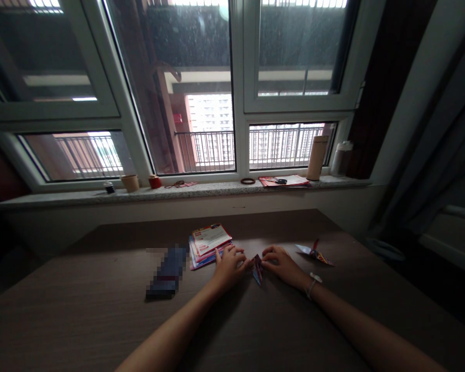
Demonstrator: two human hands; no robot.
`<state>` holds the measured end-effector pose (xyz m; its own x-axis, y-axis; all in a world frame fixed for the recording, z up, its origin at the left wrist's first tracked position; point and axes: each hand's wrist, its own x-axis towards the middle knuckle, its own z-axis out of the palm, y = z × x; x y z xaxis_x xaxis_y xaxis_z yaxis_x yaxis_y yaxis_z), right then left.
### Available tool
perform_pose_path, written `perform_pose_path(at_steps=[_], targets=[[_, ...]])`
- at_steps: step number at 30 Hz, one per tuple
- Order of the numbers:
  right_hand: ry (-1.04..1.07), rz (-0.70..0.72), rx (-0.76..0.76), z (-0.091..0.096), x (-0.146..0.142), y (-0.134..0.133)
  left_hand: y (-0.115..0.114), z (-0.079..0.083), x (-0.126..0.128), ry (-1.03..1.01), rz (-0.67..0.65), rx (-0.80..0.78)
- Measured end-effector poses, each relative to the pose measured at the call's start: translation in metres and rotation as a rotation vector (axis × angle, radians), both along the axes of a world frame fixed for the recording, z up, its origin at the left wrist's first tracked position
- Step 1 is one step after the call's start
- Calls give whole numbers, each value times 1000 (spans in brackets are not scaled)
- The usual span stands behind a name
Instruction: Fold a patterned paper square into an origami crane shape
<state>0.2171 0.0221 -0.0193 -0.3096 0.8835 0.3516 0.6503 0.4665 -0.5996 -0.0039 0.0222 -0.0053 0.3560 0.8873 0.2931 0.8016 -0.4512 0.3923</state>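
A small folded paper piece (257,269), dark with red and pale blue print, lies on the table between my hands, its pointed end toward me. My left hand (230,264) pinches its left edge with thumb and fingertips, the other fingers loosely bent. From the right, my right hand (283,262), with a pale bracelet at the wrist, grips the opposite edge with curled fingers. Beyond my left hand lies a stack of printed paper sheets (211,239), a white one with red edging on top. To the right rests a finished-looking paper crane (315,253) with spread wings.
A blurred-out dark flat object (168,274) lies left on the brown table (81,310). Along the windowsill (213,190) stand a paper cup (130,183), a red spool (154,182), a ring (248,181), scissors (281,181) on papers, a tan cylinder (318,158) and a clear bottle (341,159).
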Motion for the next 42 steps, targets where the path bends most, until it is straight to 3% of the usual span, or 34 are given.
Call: perform_pose_path(at_steps=[7, 20, 42], targets=[[16, -41, -7, 1, -5, -3, -2, -2, -2, 9, -47, 32], [-46, -187, 42, 1, -15, -9, -8, 1, 5, -8, -18, 58], [-160, -34, 186, 11, -16, -19, -7, -3, 3, 21, -53, 90]])
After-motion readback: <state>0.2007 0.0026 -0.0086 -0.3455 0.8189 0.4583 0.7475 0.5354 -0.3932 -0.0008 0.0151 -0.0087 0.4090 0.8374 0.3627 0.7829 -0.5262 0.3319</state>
